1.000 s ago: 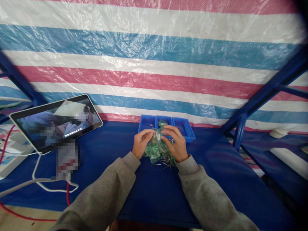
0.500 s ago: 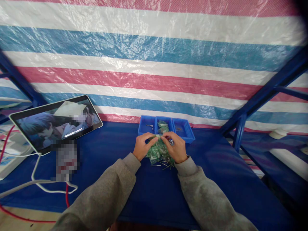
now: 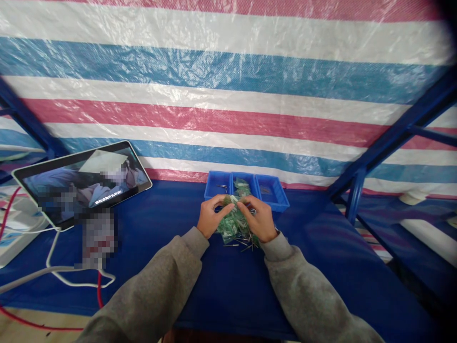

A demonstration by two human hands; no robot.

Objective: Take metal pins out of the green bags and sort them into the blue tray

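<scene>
My left hand (image 3: 211, 215) and my right hand (image 3: 260, 218) meet over a pile of small green plastic bags (image 3: 232, 226). Between their fingertips they pinch one small clear-and-green bag (image 3: 233, 200). Thin metal pins (image 3: 246, 245) stick out at the pile's near edge. Just behind my hands stand three joined blue bins: the left bin (image 3: 213, 191) has a few metal pins, the middle bin (image 3: 233, 177) holds green bags, and the right bin (image 3: 282, 202) has small pieces too tiny to make out.
A tablet (image 3: 85, 183) playing a video leans at the left, with a blurred-out object (image 3: 98, 238) before it. White and red cables (image 3: 53, 257) lie on the blue table (image 3: 150, 247). Blue metal bars (image 3: 385, 133) and a striped sheet (image 3: 228, 71) stand behind.
The small bag between my fingertips shows more of its surface, spread a little wider above the fingers. My hands have barely moved. The picture on the tablet has changed.
</scene>
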